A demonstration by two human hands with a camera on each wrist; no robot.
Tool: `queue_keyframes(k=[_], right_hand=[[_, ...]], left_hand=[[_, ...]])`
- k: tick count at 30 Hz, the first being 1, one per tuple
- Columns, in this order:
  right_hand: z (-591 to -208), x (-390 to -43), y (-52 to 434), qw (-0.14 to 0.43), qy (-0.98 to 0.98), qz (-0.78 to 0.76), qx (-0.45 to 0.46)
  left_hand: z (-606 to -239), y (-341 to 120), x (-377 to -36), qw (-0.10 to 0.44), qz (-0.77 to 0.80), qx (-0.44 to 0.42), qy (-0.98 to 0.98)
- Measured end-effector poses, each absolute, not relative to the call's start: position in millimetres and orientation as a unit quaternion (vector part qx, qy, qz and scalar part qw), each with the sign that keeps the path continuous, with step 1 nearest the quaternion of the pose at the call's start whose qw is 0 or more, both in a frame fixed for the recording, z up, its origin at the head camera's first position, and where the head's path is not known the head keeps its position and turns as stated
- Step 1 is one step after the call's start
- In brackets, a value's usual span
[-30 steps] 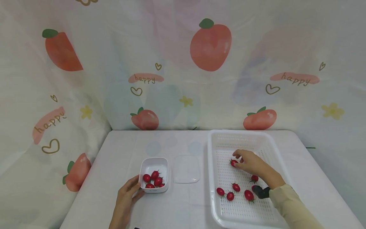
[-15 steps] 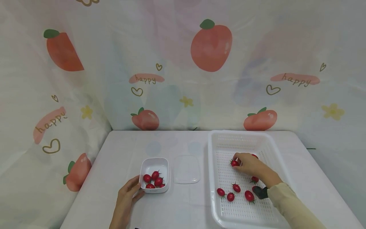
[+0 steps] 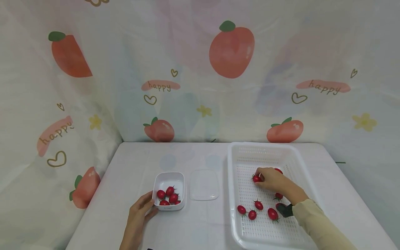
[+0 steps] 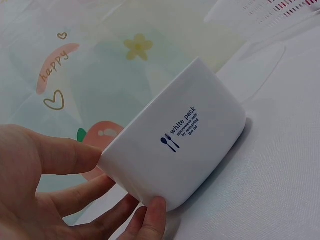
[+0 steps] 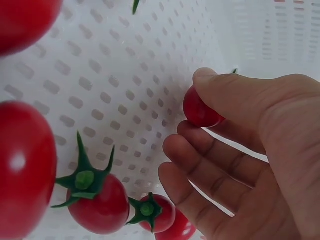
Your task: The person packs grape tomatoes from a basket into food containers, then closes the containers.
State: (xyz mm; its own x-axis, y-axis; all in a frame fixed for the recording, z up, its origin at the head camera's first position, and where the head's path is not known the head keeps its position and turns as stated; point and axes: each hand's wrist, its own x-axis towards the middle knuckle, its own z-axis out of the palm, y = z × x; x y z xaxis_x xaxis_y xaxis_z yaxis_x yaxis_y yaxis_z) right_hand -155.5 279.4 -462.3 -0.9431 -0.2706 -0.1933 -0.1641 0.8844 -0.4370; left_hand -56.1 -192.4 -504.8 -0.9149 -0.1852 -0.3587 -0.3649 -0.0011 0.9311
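In the head view, my left hand holds the near left corner of a small white food container. In the left wrist view, its fingers spread along the container's side, which bears blue print. Several cherry tomatoes with green stems lie inside. My right hand reaches into a white slotted basket. Between thumb and finger it pinches one cherry tomato, low over the basket floor; the other fingers are loosely bent below it.
Several more cherry tomatoes lie in the near half of the basket, and one sits behind the right hand. A clear lid lies flat between container and basket. A printed cloth hangs behind the white table.
My right fingers have closed round the far-left cherry tomato in the basket and the hand has settled lower. My left hand and the container have stayed put.
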Motion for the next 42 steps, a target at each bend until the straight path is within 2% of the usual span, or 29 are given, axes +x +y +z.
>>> queue_keyframes(k=[22, 42], right_hand=[[-415, -152, 275, 0.089, 0.951, -0.243, -0.171], [-374, -160, 221, 0.080, 0.932, -0.259, -0.241]], left_hand=[[-508, -193, -57, 0.058, 0.679, -0.188, 0.707], [-508, -192, -56, 0.055, 0.681, -0.185, 0.706]])
